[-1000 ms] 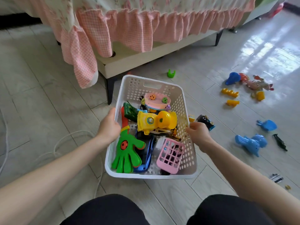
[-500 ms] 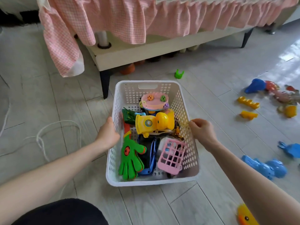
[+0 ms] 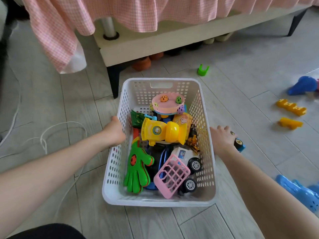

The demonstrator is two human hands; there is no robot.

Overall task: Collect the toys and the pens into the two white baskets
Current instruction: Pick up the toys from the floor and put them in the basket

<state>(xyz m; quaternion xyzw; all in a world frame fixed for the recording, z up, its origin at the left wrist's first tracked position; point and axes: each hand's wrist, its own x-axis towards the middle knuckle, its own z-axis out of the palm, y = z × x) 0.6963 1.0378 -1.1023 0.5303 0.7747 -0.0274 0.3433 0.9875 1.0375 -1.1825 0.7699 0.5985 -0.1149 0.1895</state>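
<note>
View from above of a person kneeling on a grey plank floor (image 3: pixel 241 169), tidying toys. A white basket (image 3: pixel 160 203) with perforated walls sits on the floor directly in front of them, just short of a bed (image 3: pixel 155 42) with a pink checked skirt (image 3: pixel 120 12).

The basket is already well filled: a green hand-shaped clapper (image 3: pixel 137 171), a yellow toy (image 3: pixel 162 131), a pink toy cart (image 3: pixel 170 176), a white toy truck (image 3: pixel 185 155) and a round pink toy (image 3: pixel 166 102) lie heaped together.

The left hand (image 3: pixel 115 133) grasps the basket's left rim, apparently to steady it while more goes in. The right hand (image 3: pixel 221 138) reaches just past the right wall and lies over a small blue toy car (image 3: pixel 239 144) on the floor. Whether its fingers have closed on the car cannot be told.

More toys lie scattered to the right, well apart from the basket: a green piece (image 3: pixel 203 69) far off, yellow blocks (image 3: pixel 291 107), a blue toy (image 3: pixel 303 86) at the far right and a blue animal toy (image 3: pixel 298 192) at the near right. A white cord (image 3: pixel 44 140) loops across the floor on the left.

The second basket and the pens are not in view. Judging by the toys left out, the job is partly done.
</note>
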